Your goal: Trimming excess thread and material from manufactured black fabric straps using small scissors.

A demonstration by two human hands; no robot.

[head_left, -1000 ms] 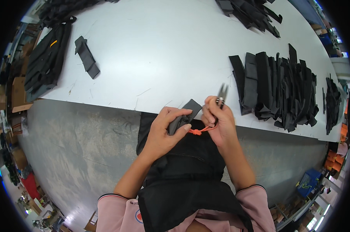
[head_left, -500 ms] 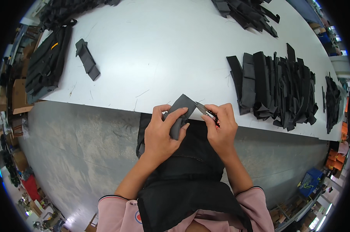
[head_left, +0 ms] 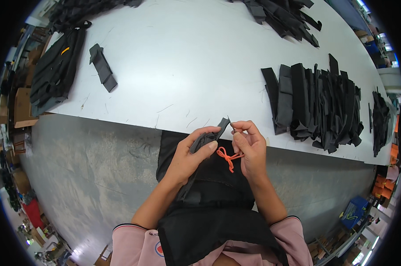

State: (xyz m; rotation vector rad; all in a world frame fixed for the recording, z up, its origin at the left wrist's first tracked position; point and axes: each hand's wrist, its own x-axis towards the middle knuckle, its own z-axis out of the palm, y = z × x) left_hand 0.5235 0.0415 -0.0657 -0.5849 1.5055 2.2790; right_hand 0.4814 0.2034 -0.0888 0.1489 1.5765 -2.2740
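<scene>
Person stands at the edge of a white table (head_left: 200,57), both hands just off its near edge, over a black apron (head_left: 218,208). Left hand (head_left: 189,155) is closed round a dark fabric strip (head_left: 209,136), thumb on top, strip's end poking up twd the table. Right hand (head_left: 250,148) pinches a small thin metal tool (head_left: 230,122) btwn thumb & fingers, tip right at the strip's end. Orange cord (head_left: 228,157) loops btwn the two hands, hanging from the right. On the table: big pile of black strips (head_left: 320,106) to the right, well apart; one folded black piece (head_left: 103,68) far left; black bag (head_left: 54,75) at left edge.
</scene>
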